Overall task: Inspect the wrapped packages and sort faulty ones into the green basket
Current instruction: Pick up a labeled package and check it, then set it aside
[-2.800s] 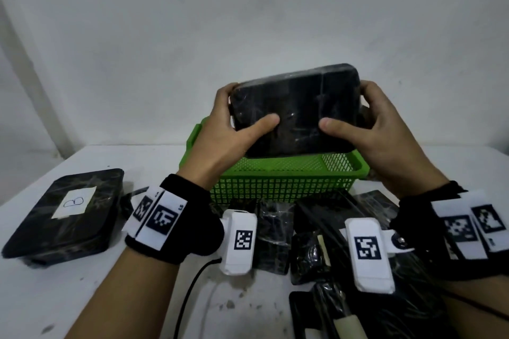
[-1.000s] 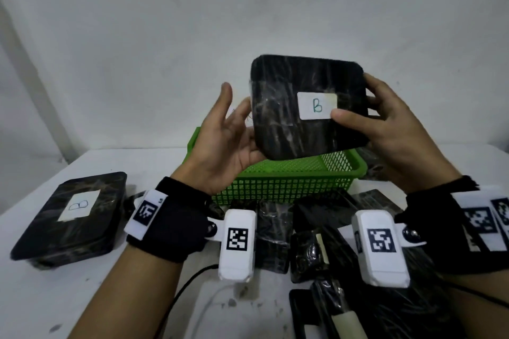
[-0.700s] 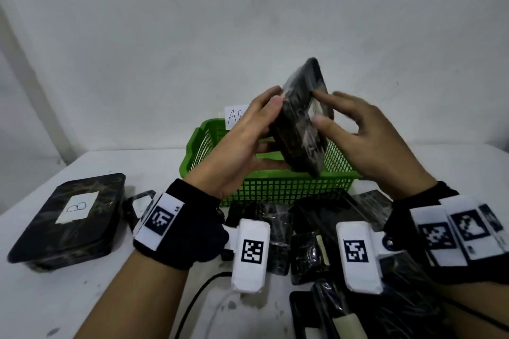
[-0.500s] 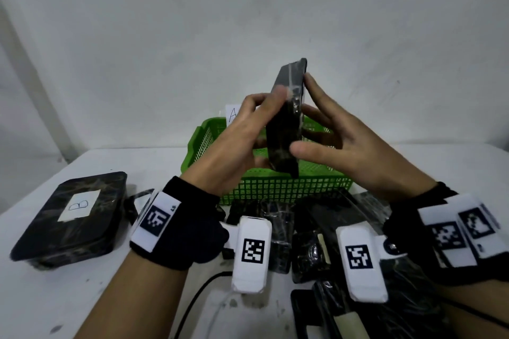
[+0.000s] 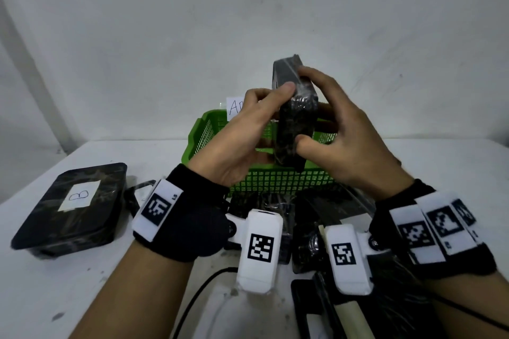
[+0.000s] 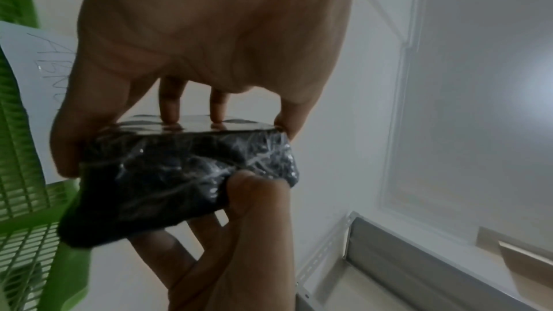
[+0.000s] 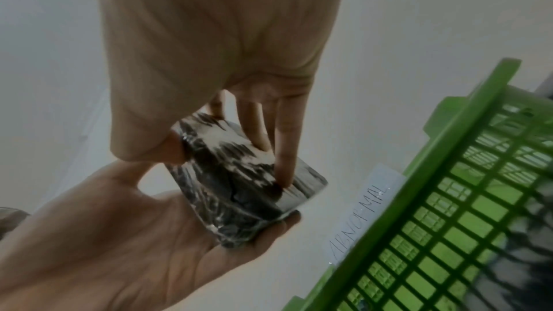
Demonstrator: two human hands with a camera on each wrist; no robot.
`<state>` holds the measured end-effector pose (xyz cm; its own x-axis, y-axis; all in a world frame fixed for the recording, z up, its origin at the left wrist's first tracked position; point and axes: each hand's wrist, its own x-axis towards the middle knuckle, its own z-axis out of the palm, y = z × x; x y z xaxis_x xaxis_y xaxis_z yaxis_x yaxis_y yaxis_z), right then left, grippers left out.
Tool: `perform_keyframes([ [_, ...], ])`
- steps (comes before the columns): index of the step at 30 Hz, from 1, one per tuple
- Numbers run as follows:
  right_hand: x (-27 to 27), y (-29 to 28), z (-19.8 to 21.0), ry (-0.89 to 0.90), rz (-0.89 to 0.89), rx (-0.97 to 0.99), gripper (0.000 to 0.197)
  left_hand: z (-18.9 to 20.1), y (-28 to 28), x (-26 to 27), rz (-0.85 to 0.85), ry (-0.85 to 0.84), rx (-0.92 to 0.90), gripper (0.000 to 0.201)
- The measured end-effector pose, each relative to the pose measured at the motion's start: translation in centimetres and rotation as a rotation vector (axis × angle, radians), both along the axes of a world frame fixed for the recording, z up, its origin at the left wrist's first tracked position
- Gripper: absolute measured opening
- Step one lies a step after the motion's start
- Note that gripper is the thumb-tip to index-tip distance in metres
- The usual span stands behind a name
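A black package wrapped in clear film (image 5: 296, 124) stands edge-on in the air above the green basket (image 5: 275, 181). My left hand (image 5: 271, 107) grips its left face, thumb on the top edge. From the right, my right hand (image 5: 311, 110) grips it with the thumb low on the near edge and the fingers over the top. In the left wrist view the wrapped package (image 6: 185, 174) shows crinkled film on its narrow side. In the right wrist view the package (image 7: 239, 181) lies between both hands, beside the basket (image 7: 449, 198). The package's label is hidden.
A paper tag reading ABNORMAL (image 7: 359, 216) hangs on the basket's back rim. Another wrapped package marked B (image 5: 71, 206) lies on the white table at the left. Several black wrapped packages (image 5: 303, 228) are piled in front of the basket. A black cable (image 5: 198, 297) runs near me.
The package has been turned from face-on, with its B label showing, to edge-on. My left hand, open beside it a second ago, now grips it. Both hands stayed above the basket.
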<state>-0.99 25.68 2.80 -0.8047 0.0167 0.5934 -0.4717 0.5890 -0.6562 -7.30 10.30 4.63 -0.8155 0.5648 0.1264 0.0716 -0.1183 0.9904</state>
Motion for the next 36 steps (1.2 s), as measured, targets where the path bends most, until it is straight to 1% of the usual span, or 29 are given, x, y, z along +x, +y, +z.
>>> perform_keyframes([
  [2, -0.3, 0.7, -0.3, -0.034, 0.094, -0.059, 0.091, -0.1, -0.3, -0.5, 0.012, 0.036, 0.031, 0.034],
  [4, -0.3, 1.3, -0.2, -0.114, 0.219, -0.201, 0.096, -0.4, -0.8, -1.2, -0.008, 0.066, 0.058, 0.029],
  [6, -0.3, 1.7, 0.5, -0.151, 0.233, -0.356, 0.096, -0.6, -1.2, -1.8, -0.050, 0.093, 0.110, 0.035],
  [8, -0.4, 2.0, 1.3, -0.166, 0.149, -0.498, 0.095, -0.8, -1.0, -1.7, -0.109, 0.127, 0.149, 0.045],
  [9, -0.4, 2.2, 1.4, -0.200, 0.116, -0.555, 0.099, -0.8, -0.8, -1.5, -0.137, 0.152, 0.156, 0.050],
  [10, -0.5, 2.5, 1.4, -0.244, 0.104, -0.591, 0.108, -0.9, -0.6, -1.1, -0.162, 0.185, 0.155, 0.053],
  [12, -0.6, 2.8, 1.2, -0.333, 0.137, -0.631, 0.130, -1.0, -0.2, -0.6, -0.202, 0.240, 0.149, 0.053],
  [13, -0.6, 2.9, 1.2, -0.361, 0.158, -0.650, 0.137, -1.1, -0.1, -0.4, -0.214, 0.252, 0.151, 0.052],
  [15, -0.5, 2.9, 1.1, -0.374, 0.185, -0.667, 0.143, -1.2, -0.1, -0.5, -0.226, 0.263, 0.152, 0.053],
  [17, -0.4, 2.9, 1.0, -0.358, 0.204, -0.650, 0.143, -1.3, -0.2, -0.7, -0.233, 0.278, 0.148, 0.056],
  [19, -0.4, 2.8, 0.9, -0.341, 0.209, -0.630, 0.138, -1.4, -0.3, -0.8, -0.240, 0.299, 0.136, 0.058],
  [20, -0.4, 2.8, 0.8, -0.324, 0.197, -0.640, 0.132, -1.5, -0.1, -0.9, -0.247, 0.306, 0.131, 0.059],
  [22, -0.5, 2.6, 0.8, -0.263, 0.151, -0.659, 0.113, -1.8, 0.1, -1.0, -0.257, 0.321, 0.134, 0.058],
  [25, -0.7, 2.1, 0.7, -0.156, 0.090, -0.631, 0.088, -2.0, 0.2, -1.0, -0.259, 0.324, 0.146, 0.052],
  [26, -0.7, 2.1, 0.7, -0.128, 0.072, -0.612, 0.086, -1.9, 0.2, -1.0, -0.254, 0.310, 0.142, 0.046],
  [27, -0.7, 2.1, 0.7, -0.100, 0.048, -0.581, 0.091, -1.8, 0.1, -1.0, -0.242, 0.295, 0.131, 0.039],
  [29, -0.5, 2.6, 0.7, -0.066, -0.003, -0.463, 0.112, -1.6, -0.1, -1.1, -0.192, 0.281, 0.096, 0.027],
  [30, -0.4, 2.8, 0.7, -0.068, -0.014, -0.379, 0.123, -1.4, -0.2, -1.2, -0.161, 0.280, 0.086, 0.025],
  [32, -0.2, 3.2, 0.7, -0.089, -0.001, -0.213, 0.145, -0.9, -0.5, -1.0, -0.105, 0.264, 0.085, 0.036],
  [33, -0.1, 3.2, 0.8, -0.089, 0.005, -0.136, 0.151, -0.6, -0.6, -0.9, -0.088, 0.247, 0.085, 0.042],
  [35, -0.1, 3.3, 0.9, -0.058, 0.015, 0.004, 0.151, 0.0, -0.9, -0.4, -0.084, 0.238, 0.083, 0.053],
  [36, -0.2, 3.3, 0.9, -0.044, 0.019, 0.062, 0.151, 0.3, -1.0, -0.2, -0.087, 0.245, 0.081, 0.056],
])
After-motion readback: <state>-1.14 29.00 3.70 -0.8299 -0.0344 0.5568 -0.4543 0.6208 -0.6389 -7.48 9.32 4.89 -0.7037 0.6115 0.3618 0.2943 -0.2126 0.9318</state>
